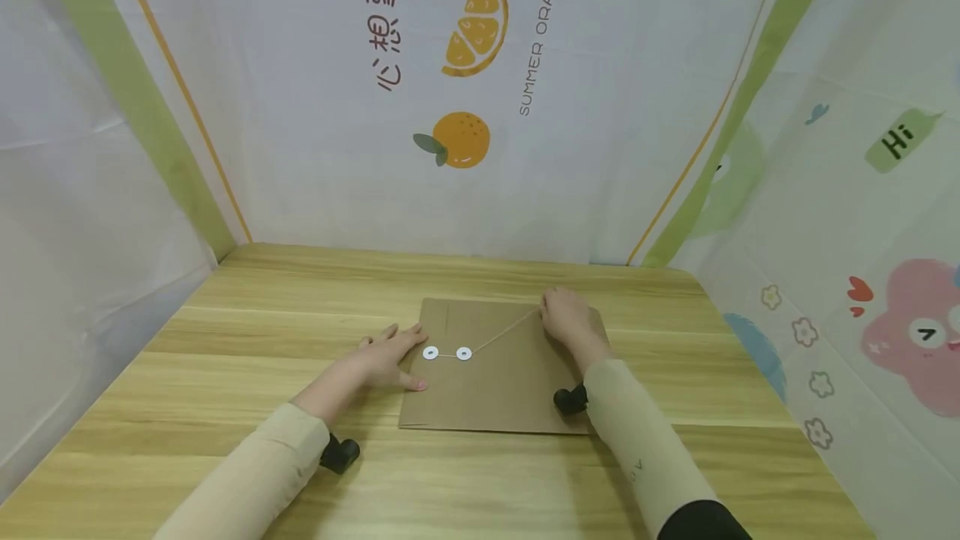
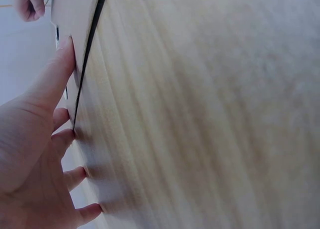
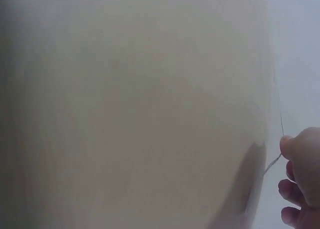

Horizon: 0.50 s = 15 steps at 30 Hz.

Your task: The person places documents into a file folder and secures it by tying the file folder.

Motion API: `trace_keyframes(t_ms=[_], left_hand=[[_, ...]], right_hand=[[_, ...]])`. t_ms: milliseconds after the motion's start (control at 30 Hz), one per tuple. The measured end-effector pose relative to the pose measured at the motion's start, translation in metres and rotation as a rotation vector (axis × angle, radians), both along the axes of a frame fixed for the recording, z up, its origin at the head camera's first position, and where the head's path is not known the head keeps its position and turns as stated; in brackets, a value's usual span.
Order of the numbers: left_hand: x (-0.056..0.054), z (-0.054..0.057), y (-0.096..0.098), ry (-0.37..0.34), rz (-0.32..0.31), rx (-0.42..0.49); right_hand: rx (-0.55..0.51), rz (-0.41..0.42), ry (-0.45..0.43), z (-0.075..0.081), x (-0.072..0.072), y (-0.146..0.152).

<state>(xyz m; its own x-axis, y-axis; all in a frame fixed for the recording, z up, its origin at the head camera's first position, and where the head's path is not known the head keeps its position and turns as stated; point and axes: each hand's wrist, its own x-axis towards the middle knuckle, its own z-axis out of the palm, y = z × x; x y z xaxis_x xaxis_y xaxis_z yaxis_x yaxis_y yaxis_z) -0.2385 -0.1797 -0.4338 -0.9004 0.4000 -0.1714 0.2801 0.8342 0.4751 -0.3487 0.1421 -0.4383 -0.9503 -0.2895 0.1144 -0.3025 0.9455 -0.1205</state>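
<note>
A brown kraft paper envelope [image 1: 510, 390] lies flat on the wooden table, with two white button discs [image 1: 464, 353] near its left side. A thin string [image 1: 506, 330] links the two discs and runs up to the right. My right hand [image 1: 570, 323] pinches that string between thumb and fingertips above the envelope's upper right part; a short tail of string [image 3: 272, 163] hangs below the pinch in the right wrist view. My left hand [image 1: 386, 361] rests with spread fingers at the envelope's left edge. Its thumb [image 2: 62, 59] lies on the paper, other fingertips reaching the tabletop.
The wooden table [image 1: 300, 307] extends around the envelope on all sides. White printed curtains [image 1: 315, 148] with orange pictures hang behind it and along both sides. A black wrist device [image 1: 341, 452] sits at the left sleeve, another [image 1: 572, 400] at the right.
</note>
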Motion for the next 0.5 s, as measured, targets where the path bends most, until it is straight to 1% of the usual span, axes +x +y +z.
trace_keyframes(t_ms=[133,267,367,500], left_hand=[[0.001,0.001,0.000,0.000,-0.001,0.005],[0.001,0.002,0.000,0.001,-0.003,0.008],[0.002,0.002,0.000,0.004,-0.007,0.010],[0.002,0.002,0.000,0.009,-0.011,0.014]], right_hand=[[-0.080,-0.030,0.015,-0.002,-0.003,-0.013],[-0.143,-0.049,-0.001,0.002,-0.002,-0.027],[-0.151,-0.056,-0.001,0.004,0.000,-0.036],[-0.146,-0.062,0.023,0.004,0.001,-0.043]])
